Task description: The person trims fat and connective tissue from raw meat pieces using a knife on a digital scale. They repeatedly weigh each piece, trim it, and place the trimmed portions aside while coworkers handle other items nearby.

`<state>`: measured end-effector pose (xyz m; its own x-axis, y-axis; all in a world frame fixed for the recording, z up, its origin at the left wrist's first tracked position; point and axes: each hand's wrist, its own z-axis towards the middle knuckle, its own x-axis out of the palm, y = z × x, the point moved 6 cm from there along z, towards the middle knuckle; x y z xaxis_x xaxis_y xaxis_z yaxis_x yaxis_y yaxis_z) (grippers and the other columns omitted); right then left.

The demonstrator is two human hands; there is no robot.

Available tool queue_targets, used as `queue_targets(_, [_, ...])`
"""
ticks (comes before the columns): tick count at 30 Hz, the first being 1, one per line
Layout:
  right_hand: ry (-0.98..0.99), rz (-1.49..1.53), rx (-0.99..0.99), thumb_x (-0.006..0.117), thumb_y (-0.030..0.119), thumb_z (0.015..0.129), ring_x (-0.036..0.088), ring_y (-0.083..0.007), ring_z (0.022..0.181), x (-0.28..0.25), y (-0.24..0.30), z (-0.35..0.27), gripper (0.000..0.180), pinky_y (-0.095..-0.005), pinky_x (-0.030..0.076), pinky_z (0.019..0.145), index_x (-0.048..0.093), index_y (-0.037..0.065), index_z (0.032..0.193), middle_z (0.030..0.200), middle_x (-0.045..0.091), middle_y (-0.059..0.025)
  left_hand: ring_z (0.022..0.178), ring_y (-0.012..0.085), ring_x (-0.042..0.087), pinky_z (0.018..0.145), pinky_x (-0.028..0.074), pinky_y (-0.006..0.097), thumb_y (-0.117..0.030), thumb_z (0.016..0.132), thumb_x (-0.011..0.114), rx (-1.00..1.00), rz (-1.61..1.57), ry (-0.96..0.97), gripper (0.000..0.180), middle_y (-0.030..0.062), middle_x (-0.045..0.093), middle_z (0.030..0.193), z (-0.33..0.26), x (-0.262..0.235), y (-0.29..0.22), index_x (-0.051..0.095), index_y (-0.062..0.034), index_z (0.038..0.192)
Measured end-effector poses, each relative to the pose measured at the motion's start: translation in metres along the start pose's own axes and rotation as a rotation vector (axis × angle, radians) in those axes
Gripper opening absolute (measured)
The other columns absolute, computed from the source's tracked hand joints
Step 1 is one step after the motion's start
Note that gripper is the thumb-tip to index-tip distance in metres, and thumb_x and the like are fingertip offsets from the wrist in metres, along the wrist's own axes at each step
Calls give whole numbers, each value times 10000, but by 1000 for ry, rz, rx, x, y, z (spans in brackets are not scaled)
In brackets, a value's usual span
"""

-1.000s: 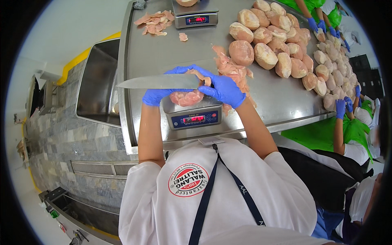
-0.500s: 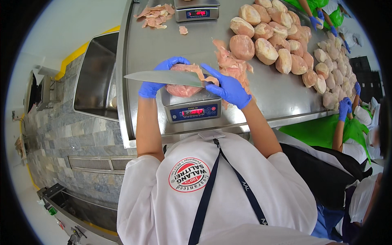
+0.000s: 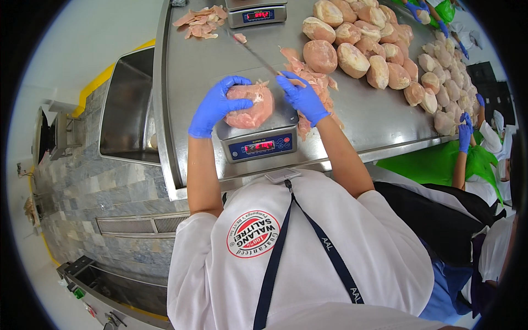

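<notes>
Now, landmark = scale, grey w/ blue front panel, sitting on steel table at its near edge.

Far left of scale: sink basin sunk into table top, stone-tiled wall below it.

L hand, blue glove, just left of scale. Fingers curled over top and left side of raw chicken piece; grip partly closed, cupping the meat, not fully wrapped. Chicken piece lies on scale's pan, pink, rounded.

Beyond scale, far left corner of table: small heap of thin meat trimmings. Next to it a 2nd scale w/ red lit display. One loose scrap between the two scales.

R hand, blue glove, at scale's right rear corner. Closed round handle of knife; blade runs away from scale toward the loose scrap, tip near it.

Right of scale, touching R hand: strip pile of cut meat.

Further right, well apart from scale: big heap of whole chicken pieces spread to table's far right end.

Far right of scale, past table edge: other workers' gloved hands, green aprons.
</notes>
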<state>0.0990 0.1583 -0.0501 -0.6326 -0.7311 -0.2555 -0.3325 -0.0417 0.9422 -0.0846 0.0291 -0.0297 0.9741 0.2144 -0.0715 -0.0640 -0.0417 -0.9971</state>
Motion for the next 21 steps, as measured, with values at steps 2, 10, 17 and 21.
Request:
queue_targets(2, [-12,83,91,634,459,961,643,-220,1141,-18,-31,4,604,-325,480,978,574,33,1387,1302,669,-124,1123,189,606,1006,475,341,-196,748,864,-16,51,-3,540,77,655,1169,-8,6,-7,633,-18,1202])
queue_targets(10, [-400,-593,-128,718,394,865,474,-428,1350,-64,-66,-2,883,-428,403,1112,313,7,1548,1445,469,-334,1271,254,540,1101,411,381,-254,810,819,-8,136,-123,708,152,581,1348,-31,9,-1,517,-7,1401])
queue_targets(17, [-82,59,-411,654,212,966,492,-334,1345,32,6,-31,560,-440,364,1150,474,11,1456,1424,522,-207,1346,280,486,1131,381,389,-304,864,781,-70,140,-261,821,197,508,1447,-63,37,-13,377,4,1509])
queue_targets(21, [30,-324,-618,685,510,895,453,-411,1340,97,61,-58,722,-471,364,1140,499,75,1441,1439,488,-222,1368,315,465,1139,388,435,-306,930,694,28,-266,-408,763,196,466,1483,-107,20,34,337,-20,1540])
